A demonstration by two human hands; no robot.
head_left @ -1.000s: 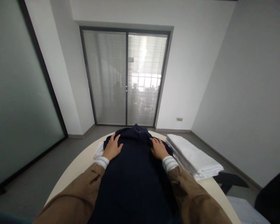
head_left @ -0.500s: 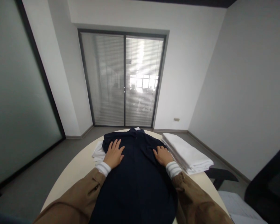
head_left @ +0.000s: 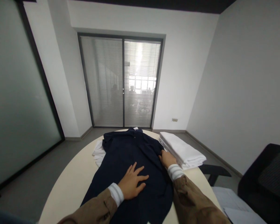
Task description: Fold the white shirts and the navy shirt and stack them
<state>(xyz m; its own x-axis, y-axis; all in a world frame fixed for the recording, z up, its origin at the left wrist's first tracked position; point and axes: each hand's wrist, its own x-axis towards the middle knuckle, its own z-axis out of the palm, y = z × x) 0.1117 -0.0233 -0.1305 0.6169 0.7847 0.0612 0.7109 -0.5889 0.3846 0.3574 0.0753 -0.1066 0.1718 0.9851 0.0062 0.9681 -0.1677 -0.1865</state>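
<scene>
A dark navy shirt (head_left: 121, 155) lies spread on a round pale table (head_left: 67, 177), its collar at the far edge. My left hand (head_left: 132, 183) rests on the shirt's middle, fingers spread, with nothing gripped. At the garment's right edge, near the sleeve, my right hand (head_left: 168, 159) has its fingers curled onto the cloth and pinches it. A stack of folded white cloth (head_left: 182, 149) lies just beyond my right hand. Part of another white cloth (head_left: 99, 152) shows from under the shirt's left side.
A black office chair (head_left: 263, 183) stands to the right, its armrest close to the table edge. White papers (head_left: 238, 205) lie beside it, lower right. Glass doors with blinds (head_left: 123, 81) are in the far wall, and a frosted glass panel (head_left: 21, 93) is at left.
My left hand has moved from the shirt's upper left down and right to its middle. My right hand has shifted slightly and closed on the edge. The shirt's lower part has shifted left.
</scene>
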